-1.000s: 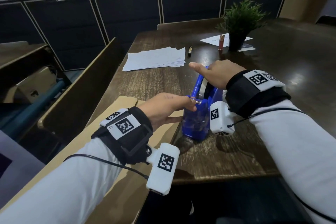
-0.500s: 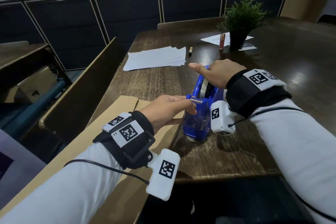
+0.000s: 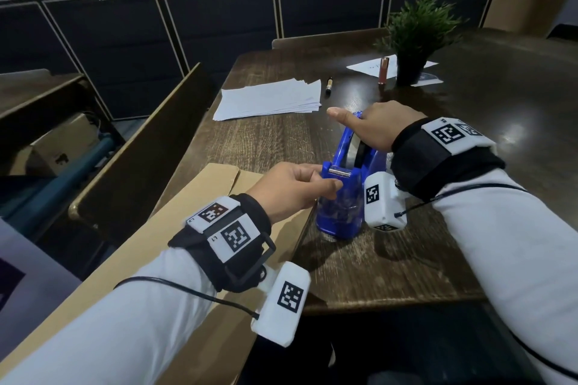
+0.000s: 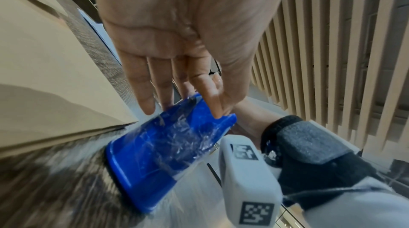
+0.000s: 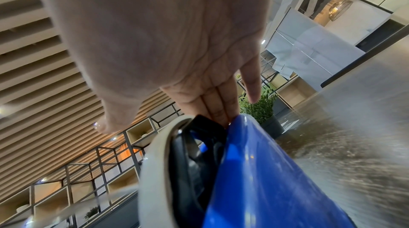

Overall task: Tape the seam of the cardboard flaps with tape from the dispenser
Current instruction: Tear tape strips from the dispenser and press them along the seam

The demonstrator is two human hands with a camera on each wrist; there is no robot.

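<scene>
The left hand [image 3: 291, 189] sits at centre frame in the head view, thumb and forefinger pinched at the cutter end of the dispenser [image 3: 344, 194]; the left wrist view shows the other fingers [image 4: 143, 95] straight and loose against the blue front, which is wrapped in crinkled clear tape. Whether the pinch actually has the tape end I cannot tell. The right hand [image 3: 372, 128], just above and to the right, lies flat on the top of the dispenser, fingers extended and pressing down onto the roll [image 5: 159, 170], thumb stuck out left. The dispenser stands on the table [image 3: 391, 259], touching the right edge of the cardboard [image 3: 200, 197], whose flap seam runs up from lower left. I judge the risk to be a pull that finds no free end, or one that tips or drags the dispenser if the right hand eases off; tape could also fold onto itself before reaching the seam. Compared with a second ago, the left fingers have crept up from the blue front toward the cutter, while the right hand has barely moved.
</scene>
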